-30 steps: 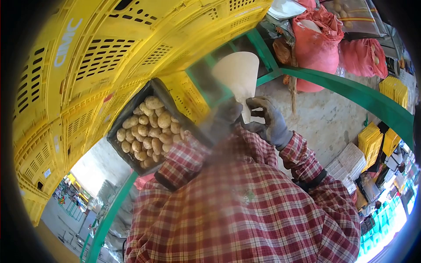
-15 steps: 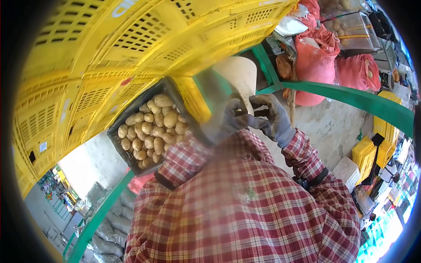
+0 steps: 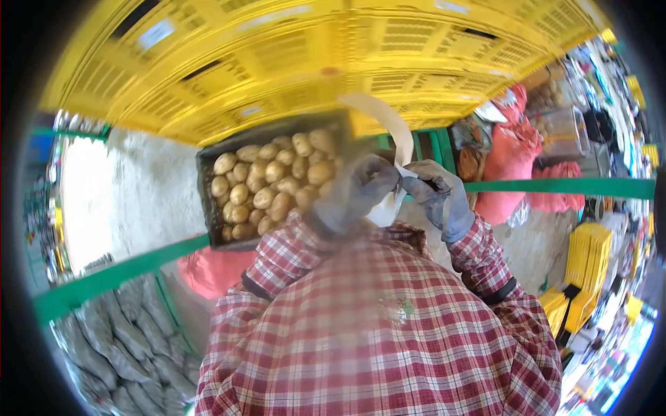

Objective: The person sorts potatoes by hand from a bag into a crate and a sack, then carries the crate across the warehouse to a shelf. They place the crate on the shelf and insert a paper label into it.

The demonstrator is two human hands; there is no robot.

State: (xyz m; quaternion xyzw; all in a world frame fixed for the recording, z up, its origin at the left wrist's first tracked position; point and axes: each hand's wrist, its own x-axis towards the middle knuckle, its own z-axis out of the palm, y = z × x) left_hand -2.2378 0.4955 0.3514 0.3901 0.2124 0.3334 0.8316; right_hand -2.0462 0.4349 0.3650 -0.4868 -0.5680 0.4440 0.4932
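Note:
My left hand point(image 3: 357, 191), in a grey glove, pinches a pale paper-like strip point(image 3: 398, 132) from its left side. Part of that hand is blurred. From the other side, the gloved fingers of my right hand point(image 3: 444, 201) close on the same strip, close to the left fingertips. Above the hands the strip curls up and to the left as a beige band. A whiter piece point(image 3: 385, 209) hangs below the fingers. Left of my left hand is a dark crate point(image 3: 208, 201) filled with potatoes point(image 3: 263, 199).
Stacked yellow crates point(image 3: 277, 62) form a wall ahead. Green rails point(image 3: 555, 186) run at waist height on both sides. Red sacks point(image 3: 510, 156) stand at the right, grey sacks point(image 3: 125, 340) lie lower left. More yellow crates point(image 3: 588, 267) are at the right.
My view has turned left, so the potato crate shows more fully. The strip, broad before, now appears as a narrow curled band, with a white piece showing below my fingers.

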